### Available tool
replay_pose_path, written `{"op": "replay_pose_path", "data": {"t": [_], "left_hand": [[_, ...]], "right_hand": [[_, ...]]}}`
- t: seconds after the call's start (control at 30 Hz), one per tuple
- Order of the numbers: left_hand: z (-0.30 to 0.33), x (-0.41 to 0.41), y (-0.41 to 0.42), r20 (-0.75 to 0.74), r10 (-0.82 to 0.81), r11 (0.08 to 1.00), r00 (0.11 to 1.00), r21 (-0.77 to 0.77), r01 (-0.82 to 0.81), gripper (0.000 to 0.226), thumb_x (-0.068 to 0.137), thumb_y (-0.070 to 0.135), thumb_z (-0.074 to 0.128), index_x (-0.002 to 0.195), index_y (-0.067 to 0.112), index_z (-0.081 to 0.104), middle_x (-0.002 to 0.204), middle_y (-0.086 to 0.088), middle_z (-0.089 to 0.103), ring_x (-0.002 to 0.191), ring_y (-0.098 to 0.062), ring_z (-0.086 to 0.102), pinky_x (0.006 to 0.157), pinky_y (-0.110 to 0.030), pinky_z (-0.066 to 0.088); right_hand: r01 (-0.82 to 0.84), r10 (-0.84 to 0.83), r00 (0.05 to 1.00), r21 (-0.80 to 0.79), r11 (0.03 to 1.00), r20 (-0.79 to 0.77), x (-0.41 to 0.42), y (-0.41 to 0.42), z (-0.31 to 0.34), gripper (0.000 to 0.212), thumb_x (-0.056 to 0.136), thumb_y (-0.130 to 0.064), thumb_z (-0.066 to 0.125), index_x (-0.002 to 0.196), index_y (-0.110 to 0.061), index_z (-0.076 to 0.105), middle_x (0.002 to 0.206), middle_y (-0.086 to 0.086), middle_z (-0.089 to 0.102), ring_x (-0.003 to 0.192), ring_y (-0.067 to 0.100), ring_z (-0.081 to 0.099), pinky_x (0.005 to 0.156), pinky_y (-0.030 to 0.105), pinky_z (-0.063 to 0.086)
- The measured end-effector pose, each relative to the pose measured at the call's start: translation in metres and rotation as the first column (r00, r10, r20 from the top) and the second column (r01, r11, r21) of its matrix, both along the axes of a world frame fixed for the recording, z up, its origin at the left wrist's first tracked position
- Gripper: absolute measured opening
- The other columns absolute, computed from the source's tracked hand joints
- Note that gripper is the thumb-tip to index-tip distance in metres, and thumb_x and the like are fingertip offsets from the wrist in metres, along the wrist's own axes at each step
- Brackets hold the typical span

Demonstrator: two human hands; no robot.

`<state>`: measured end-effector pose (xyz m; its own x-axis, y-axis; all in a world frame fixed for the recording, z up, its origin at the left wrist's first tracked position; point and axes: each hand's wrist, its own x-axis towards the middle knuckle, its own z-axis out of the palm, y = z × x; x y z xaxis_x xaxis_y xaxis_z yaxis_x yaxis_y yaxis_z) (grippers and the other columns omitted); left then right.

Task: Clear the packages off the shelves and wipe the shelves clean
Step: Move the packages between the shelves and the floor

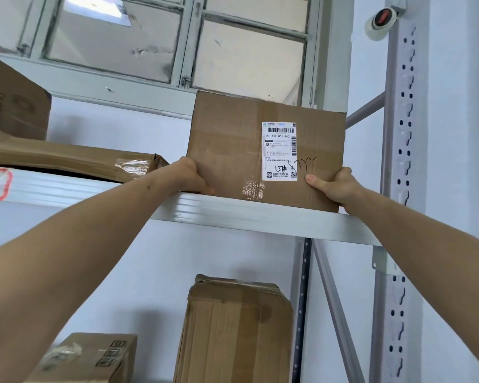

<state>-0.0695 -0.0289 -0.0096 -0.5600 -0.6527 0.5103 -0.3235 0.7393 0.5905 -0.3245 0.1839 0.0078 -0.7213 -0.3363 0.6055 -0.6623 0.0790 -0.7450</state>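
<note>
Beyond your left hand (190, 176) there's open shelf (233, 210) and bare wall, until the flattened cardboard (75, 158) further left. Your right hand (333, 186) has only a narrow gap before the perforated upright post (398, 139). Above the labelled box (233, 145) between your hands, the space is free

So the labelled box (266, 150) sits on the top shelf (260, 214), over at the right end near the upright (398, 161), with a window (177, 42) behind it. The left hand (190, 175) is on its left edge and the right hand (335, 186) on its right edge. Further left on the same shelf there's a flat package (67, 158) with another box (11, 103) sitting on top. Below the shelf, a tall box (233, 330) stands under the labelled one, and a small box (89, 357) is left of that.
</note>
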Motion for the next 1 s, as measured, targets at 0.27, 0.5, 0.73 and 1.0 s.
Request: {"op": "replay_pose_path", "data": {"t": [0.27, 0.5, 0.73, 1.0], "left_hand": [[-0.002, -0.004, 0.002, 0.074, 0.055, 0.992, 0.996, -0.114, -0.046, 0.047, 0.087, 0.029, 0.072, 0.126, 0.007, 0.057, 0.130, -0.008, 0.058, 0.105, -0.020, 0.051, 0.084, -0.026, 0.039], [-0.002, -0.005, 0.003, 0.095, 0.075, 0.989, 0.993, -0.133, -0.062, 0.045, 0.089, 0.031, 0.069, 0.125, 0.006, 0.059, 0.130, -0.011, 0.058, 0.120, -0.026, 0.053, 0.091, -0.029, 0.043], [-0.002, -0.005, 0.002, 0.092, 0.091, 0.986, 0.992, -0.144, -0.077, 0.044, 0.088, 0.031, 0.068, 0.124, 0.007, 0.059, 0.128, -0.011, 0.058, 0.119, -0.026, 0.054, 0.086, -0.028, 0.042], [-0.007, -0.001, 0.000, -0.077, 0.243, 0.937, 0.967, -0.239, -0.254, 0.025, 0.080, 0.030, 0.068, 0.075, 0.011, 0.052, 0.093, -0.009, 0.064, 0.084, -0.026, 0.058, 0.062, -0.028, 0.041]], "right_hand": [[0.065, -0.065, 0.998, 0.049, 0.997, 0.011, 0.003, -0.002, -0.006, 0.089, 0.077, -0.039, 0.084, 0.138, -0.004, 0.030, 0.141, 0.008, 0.049, 0.126, 0.029, 0.053, 0.104, 0.044, 0.046], [0.113, -0.113, 0.994, 0.099, 0.989, -0.003, 0.010, -0.003, -0.009, 0.087, 0.080, -0.038, 0.081, 0.139, -0.002, 0.028, 0.143, 0.011, 0.047, 0.128, 0.030, 0.051, 0.105, 0.042, 0.045], [0.148, -0.148, 0.989, 0.113, 0.982, -0.015, 0.015, -0.001, -0.010, 0.087, 0.080, -0.038, 0.082, 0.139, -0.002, 0.029, 0.143, 0.012, 0.048, 0.128, 0.031, 0.050, 0.104, 0.043, 0.045], [0.243, -0.229, 0.969, 0.167, 0.956, -0.095, 0.027, 0.003, -0.012, 0.087, 0.080, -0.040, 0.081, 0.139, -0.002, 0.031, 0.142, 0.014, 0.048, 0.129, 0.034, 0.049, 0.103, 0.041, 0.042]]}}
